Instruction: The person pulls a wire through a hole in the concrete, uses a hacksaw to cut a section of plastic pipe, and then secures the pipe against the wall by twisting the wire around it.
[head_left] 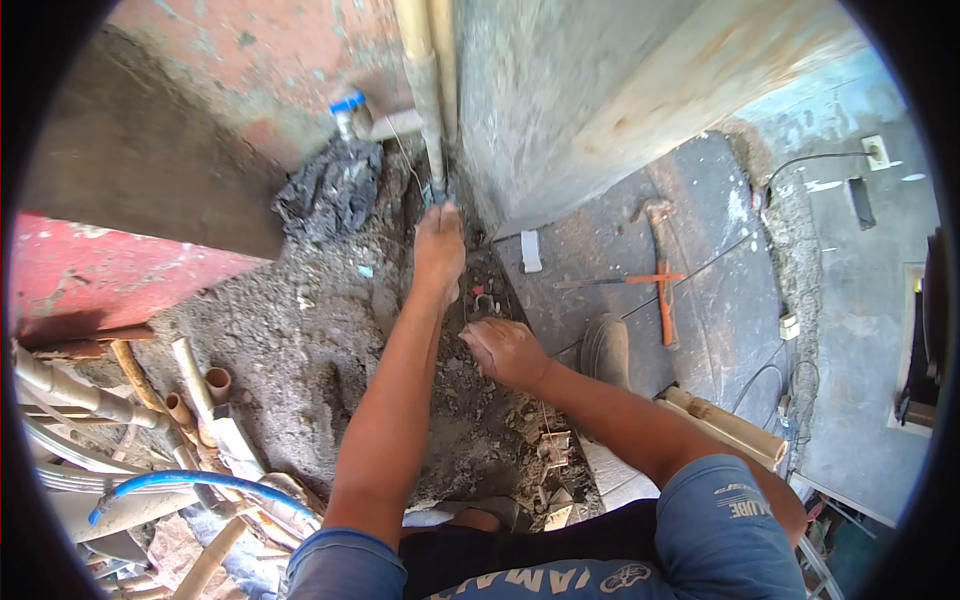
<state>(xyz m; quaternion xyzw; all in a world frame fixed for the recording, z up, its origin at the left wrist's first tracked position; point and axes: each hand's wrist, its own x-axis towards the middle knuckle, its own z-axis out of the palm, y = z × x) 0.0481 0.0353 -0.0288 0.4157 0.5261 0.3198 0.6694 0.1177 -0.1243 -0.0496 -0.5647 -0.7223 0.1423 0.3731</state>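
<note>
My left hand (440, 245) reaches forward to the lower end of an upright pipe (428, 110) in the corner. Its fingers are closed around something dark at the pipe's base that I cannot make out. To the right and closer to me, my right hand (503, 352) is held low over the dirt with its fingers curled; whatever they hold, if anything, is too small to tell. Crumpled black plastic (335, 188) lies left of the pipe, below a blue-handled valve (348, 103).
A hammer (663, 270) and an orange-handled tool (655, 278) lie on the dark tiles at the right. Pipes, a blue hose (210, 478) and debris fill the lower left. A grey wall (580, 110) stands right of the pipe.
</note>
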